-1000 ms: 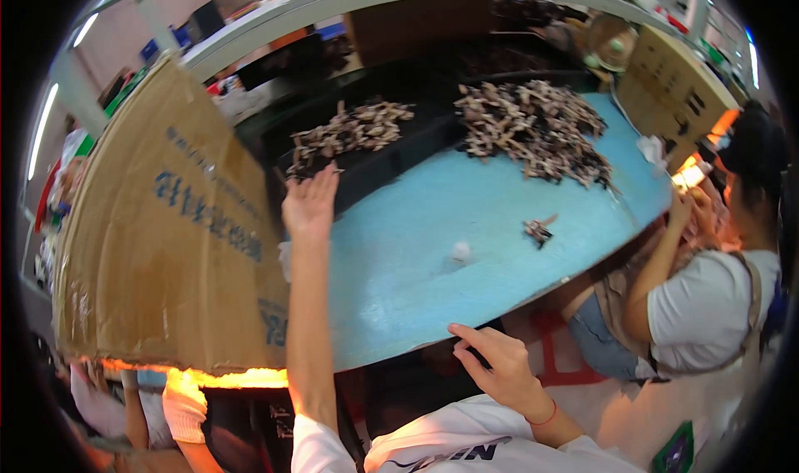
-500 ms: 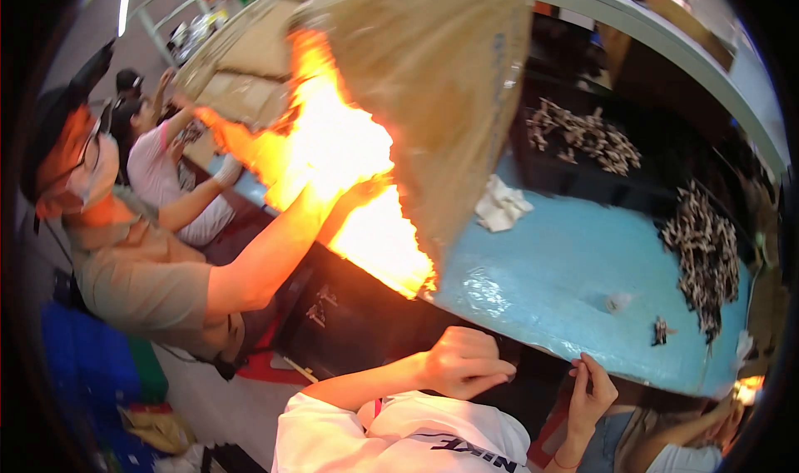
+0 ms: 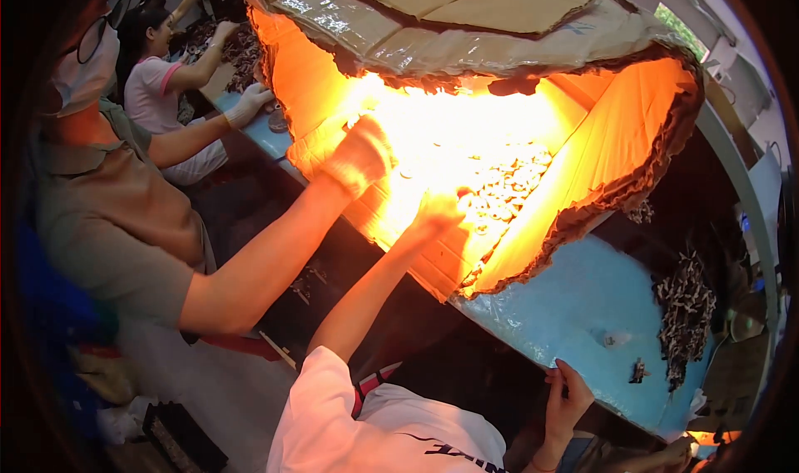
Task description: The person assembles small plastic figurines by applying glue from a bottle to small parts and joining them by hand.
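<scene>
My left hand point(image 3: 441, 212) reaches into a brightly lit cardboard box point(image 3: 583, 211), at the near edge of a pile of small pieces point(image 3: 503, 186). Glare washes out its fingers, so I cannot see whether they hold one. Lower right, my right hand point(image 3: 569, 394) is at the table's near edge with thumb and fingers pinched together. Something small and dark seems to sit at the fingertips, too small to name. A co-worker's gloved hand point(image 3: 359, 156) is inside the box too, left of mine.
On the blue table point(image 3: 574, 298) lie a heap of small dark parts point(image 3: 684, 319), a single dark piece point(image 3: 638, 370) and a small clear item point(image 3: 616, 338). A black tray point(image 3: 312, 286) sits below the box's left side. Other people work at left.
My left hand has moved from near my chest up and forward into the box. My view has shifted, bringing the box's open front into sight. My right hand stays pinched.
</scene>
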The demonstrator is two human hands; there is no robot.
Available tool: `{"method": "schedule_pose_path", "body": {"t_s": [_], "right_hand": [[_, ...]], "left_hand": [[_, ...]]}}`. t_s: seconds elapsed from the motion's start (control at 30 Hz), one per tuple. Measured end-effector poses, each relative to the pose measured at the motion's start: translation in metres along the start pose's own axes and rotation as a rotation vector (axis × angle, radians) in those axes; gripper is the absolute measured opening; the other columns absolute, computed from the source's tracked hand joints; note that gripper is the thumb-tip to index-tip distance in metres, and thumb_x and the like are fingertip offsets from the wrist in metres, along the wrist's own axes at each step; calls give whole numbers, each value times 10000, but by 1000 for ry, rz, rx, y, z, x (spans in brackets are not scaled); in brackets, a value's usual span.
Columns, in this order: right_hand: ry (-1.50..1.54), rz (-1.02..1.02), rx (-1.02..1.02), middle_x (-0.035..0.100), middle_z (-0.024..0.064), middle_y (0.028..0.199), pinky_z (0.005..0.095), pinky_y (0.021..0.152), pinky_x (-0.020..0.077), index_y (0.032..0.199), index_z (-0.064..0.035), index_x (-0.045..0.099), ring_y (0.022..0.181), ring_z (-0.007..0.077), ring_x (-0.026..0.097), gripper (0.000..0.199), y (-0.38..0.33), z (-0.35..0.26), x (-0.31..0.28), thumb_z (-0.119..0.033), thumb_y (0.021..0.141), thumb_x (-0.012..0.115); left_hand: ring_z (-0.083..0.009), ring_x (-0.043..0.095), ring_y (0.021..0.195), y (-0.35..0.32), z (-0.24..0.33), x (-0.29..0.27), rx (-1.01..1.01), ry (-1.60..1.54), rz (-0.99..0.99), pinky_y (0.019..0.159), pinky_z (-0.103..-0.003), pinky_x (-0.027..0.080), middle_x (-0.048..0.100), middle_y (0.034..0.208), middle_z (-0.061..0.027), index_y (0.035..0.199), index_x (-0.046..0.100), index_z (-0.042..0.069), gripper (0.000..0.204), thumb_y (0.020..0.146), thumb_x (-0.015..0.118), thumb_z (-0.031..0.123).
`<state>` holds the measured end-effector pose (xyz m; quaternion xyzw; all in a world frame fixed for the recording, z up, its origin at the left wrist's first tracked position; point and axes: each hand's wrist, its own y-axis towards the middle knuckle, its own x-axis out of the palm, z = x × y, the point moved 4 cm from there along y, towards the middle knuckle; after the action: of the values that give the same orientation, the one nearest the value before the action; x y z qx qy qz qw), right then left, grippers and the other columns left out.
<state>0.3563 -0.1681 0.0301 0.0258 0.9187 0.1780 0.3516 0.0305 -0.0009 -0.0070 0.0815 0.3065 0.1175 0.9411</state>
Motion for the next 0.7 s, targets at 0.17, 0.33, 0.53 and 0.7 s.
{"method": "schedule_pose_path", "body": {"t_s": [0.17,0.33,0.53,0.7], "right_hand": [[-52,-25,-43,640,113,709,284,551,494,932,9,636,601,199,629,189,-3,2,3,74,770,564],[-106,-97,-88,650,120,730,260,574,505,919,23,633,625,179,640,173,-3,-2,9,83,780,552],[-103,-67,-156,642,120,713,268,564,501,921,10,630,617,188,639,175,-10,-1,12,75,769,575],[-77,-21,-112,581,119,665,340,501,443,927,-19,636,548,251,566,209,-10,3,1,39,726,647]], "left_hand": [[-281,594,568,9,-7,-4,-14,71,64,553,-374,464,610,651,-178,886,653,-2,209,746,602,144],[-301,587,562,9,-13,-18,-28,182,152,557,-381,463,596,635,-187,890,654,-1,227,705,616,124],[-325,578,555,13,-16,-34,-9,303,226,561,-389,462,578,615,-199,896,655,1,260,657,633,100],[-329,576,589,0,3,-37,187,418,324,567,-383,454,579,644,-205,907,640,-24,295,614,633,12]]}}
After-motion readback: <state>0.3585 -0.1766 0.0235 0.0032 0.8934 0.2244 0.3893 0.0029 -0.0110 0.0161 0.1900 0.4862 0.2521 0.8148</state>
